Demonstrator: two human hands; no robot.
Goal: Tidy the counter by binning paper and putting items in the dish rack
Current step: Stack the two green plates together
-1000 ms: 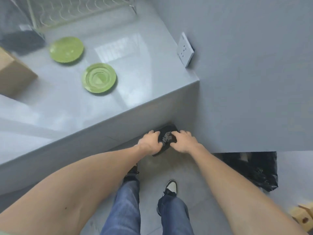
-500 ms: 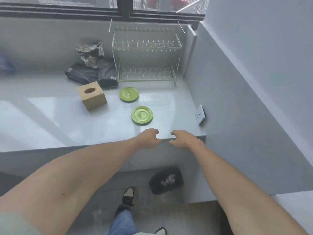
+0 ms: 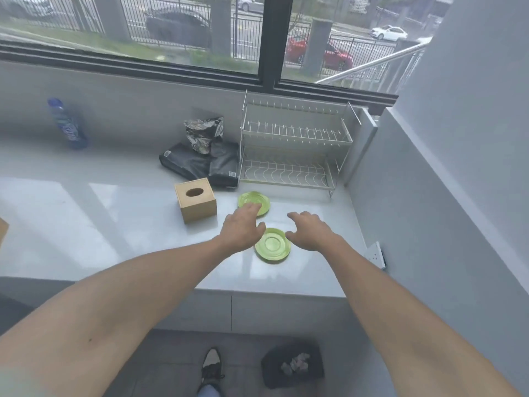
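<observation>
Grey counter (image 3: 86, 224) under a window, both hands out over two green plates.

Both arms reach forward, palms down. Left hand (image 3: 243, 226) has its fingers spread and empty, its tips over the near rim of the far plate (image 3: 259, 198); right hand (image 3: 310, 230) is likewise open and empty, just right of the near plate (image 3: 273, 246), which lies close to the counter's front edge. At the back right corner the two-tier dish rack (image 3: 292, 150) holds nothing. On the floor below the front edge, a black bin (image 3: 292, 365) contains crumpled paper (image 3: 296, 363).
</observation>
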